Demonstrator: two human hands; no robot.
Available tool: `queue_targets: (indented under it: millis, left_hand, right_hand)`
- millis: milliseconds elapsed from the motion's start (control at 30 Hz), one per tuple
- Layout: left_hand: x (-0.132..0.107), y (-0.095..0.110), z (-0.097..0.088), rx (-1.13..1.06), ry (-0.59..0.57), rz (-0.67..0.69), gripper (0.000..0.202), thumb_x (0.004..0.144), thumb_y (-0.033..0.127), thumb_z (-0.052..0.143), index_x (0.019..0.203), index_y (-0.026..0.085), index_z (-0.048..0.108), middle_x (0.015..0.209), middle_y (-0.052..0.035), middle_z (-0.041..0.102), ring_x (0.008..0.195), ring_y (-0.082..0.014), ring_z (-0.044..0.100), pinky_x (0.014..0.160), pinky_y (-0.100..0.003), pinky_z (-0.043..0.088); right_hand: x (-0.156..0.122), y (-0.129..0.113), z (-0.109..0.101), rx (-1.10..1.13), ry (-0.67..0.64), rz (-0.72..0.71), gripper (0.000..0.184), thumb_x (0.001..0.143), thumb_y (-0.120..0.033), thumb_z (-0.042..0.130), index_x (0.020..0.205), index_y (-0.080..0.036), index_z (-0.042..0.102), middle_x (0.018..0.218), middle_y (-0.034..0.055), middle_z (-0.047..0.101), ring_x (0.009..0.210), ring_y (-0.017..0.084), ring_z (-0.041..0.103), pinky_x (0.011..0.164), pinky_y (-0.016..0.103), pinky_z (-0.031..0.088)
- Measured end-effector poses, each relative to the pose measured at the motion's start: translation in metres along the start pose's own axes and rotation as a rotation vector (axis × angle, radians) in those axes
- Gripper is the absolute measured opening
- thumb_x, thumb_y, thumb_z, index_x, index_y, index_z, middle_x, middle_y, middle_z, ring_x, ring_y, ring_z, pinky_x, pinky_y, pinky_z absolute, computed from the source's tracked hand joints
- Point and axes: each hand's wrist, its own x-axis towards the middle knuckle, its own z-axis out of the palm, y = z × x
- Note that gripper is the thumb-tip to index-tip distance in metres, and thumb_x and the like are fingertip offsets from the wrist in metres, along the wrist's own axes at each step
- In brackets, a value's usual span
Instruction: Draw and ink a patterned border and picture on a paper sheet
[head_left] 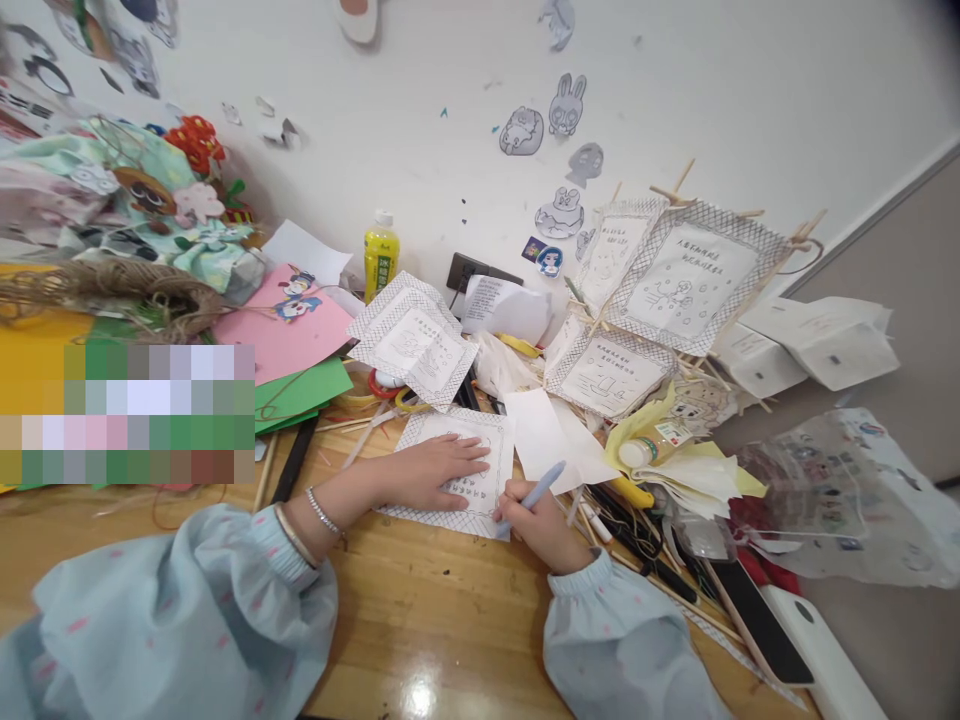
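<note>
My left hand [442, 472] lies flat with its fingers stretched out over a white paper sheet [416, 440] on the wooden table. The sheet has a crosshatched border and handwritten characters, and part of it is hidden under the hand. At the sheet's right edge my right hand [529, 515] is closed round a light blue pen [545, 482]. The pen's tip is hidden by the fingers, close to the paper. Just behind the sheet lies another bordered drawing [420, 340], creased and tilted. A blank white paper [551, 430] lies to the right, beyond the pen.
A stick frame with bordered drawings [679, 275] leans at the back right. Twine [135, 295], pink paper [289, 325] and green paper [307, 395] pile up on the left. A yellow bottle [381, 255] stands by the wall. At the right lie a phone [757, 615] and a plastic bag [847, 500].
</note>
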Motion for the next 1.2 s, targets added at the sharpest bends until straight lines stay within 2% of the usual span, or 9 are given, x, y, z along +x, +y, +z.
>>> queue_targets:
  millis: [100,300,600,700,833,1033,1200]
  left_hand:
    - [0.0,-0.001,0.0,-0.018,0.017,0.007,0.059,0.087,0.039,0.058,0.141,0.021,0.039,0.148,-0.011,0.036,0.139,-0.0278,0.024,0.113,-0.044,0.016]
    - [0.0,0.0,-0.001,-0.015,0.005,0.006,0.06,0.088,0.039,0.057,0.142,0.022,0.038,0.148,-0.01,0.034,0.14,-0.0267,0.023,0.113,-0.044,0.015]
    - [-0.001,-0.002,0.0,-0.029,0.019,0.014,0.059,0.088,0.04,0.057,0.141,0.022,0.04,0.148,-0.0109,0.035,0.14,-0.0273,0.024,0.113,-0.045,0.016]
    - [-0.001,-0.002,-0.001,-0.027,0.01,0.01,0.059,0.088,0.04,0.058,0.141,0.022,0.04,0.148,-0.0108,0.035,0.14,-0.027,0.024,0.113,-0.044,0.016]
    - [-0.001,-0.002,-0.002,-0.031,0.001,0.006,0.059,0.088,0.039,0.057,0.141,0.021,0.039,0.148,-0.0102,0.035,0.14,-0.0268,0.023,0.113,-0.044,0.016]
    - [-0.002,-0.002,-0.002,-0.017,-0.011,-0.002,0.06,0.088,0.042,0.057,0.142,0.021,0.038,0.149,-0.011,0.033,0.14,-0.0269,0.023,0.113,-0.044,0.016]
    - [-0.004,-0.002,-0.003,0.004,-0.014,-0.002,0.06,0.089,0.042,0.056,0.142,0.022,0.037,0.148,-0.0102,0.035,0.14,-0.0261,0.023,0.113,-0.044,0.017]
  right_hand:
    - [0.0,0.0,-0.001,-0.017,0.041,-0.028,0.03,0.082,-0.021,0.046,0.052,-0.021,0.04,0.048,-0.0056,0.039,0.05,0.012,0.041,0.053,0.025,0.034]
    - [0.002,0.0,-0.002,-0.119,0.026,-0.093,0.032,0.084,-0.023,0.047,0.053,-0.021,0.036,0.052,-0.0052,0.04,0.053,0.012,0.04,0.055,0.026,0.033]
    - [0.001,0.005,-0.004,-0.05,-0.016,-0.012,0.028,0.079,-0.021,0.051,0.052,-0.021,0.046,0.051,-0.0049,0.042,0.055,0.013,0.044,0.055,0.025,0.035]
    - [0.001,0.008,-0.005,-0.033,0.024,0.004,0.029,0.081,-0.022,0.051,0.053,-0.021,0.048,0.05,-0.0046,0.044,0.054,0.014,0.045,0.054,0.025,0.036]
    - [0.001,0.009,-0.006,-0.049,0.072,-0.019,0.032,0.083,-0.023,0.051,0.051,-0.021,0.043,0.048,-0.0049,0.043,0.051,0.013,0.044,0.054,0.025,0.036]
    - [0.003,0.007,-0.005,-0.071,0.028,-0.07,0.032,0.082,-0.02,0.048,0.051,-0.021,0.039,0.049,-0.005,0.044,0.051,0.012,0.044,0.055,0.025,0.035]
    - [0.004,0.011,-0.005,-0.054,0.017,-0.033,0.03,0.079,-0.019,0.049,0.051,-0.021,0.038,0.05,-0.0051,0.04,0.052,0.012,0.041,0.053,0.025,0.033]
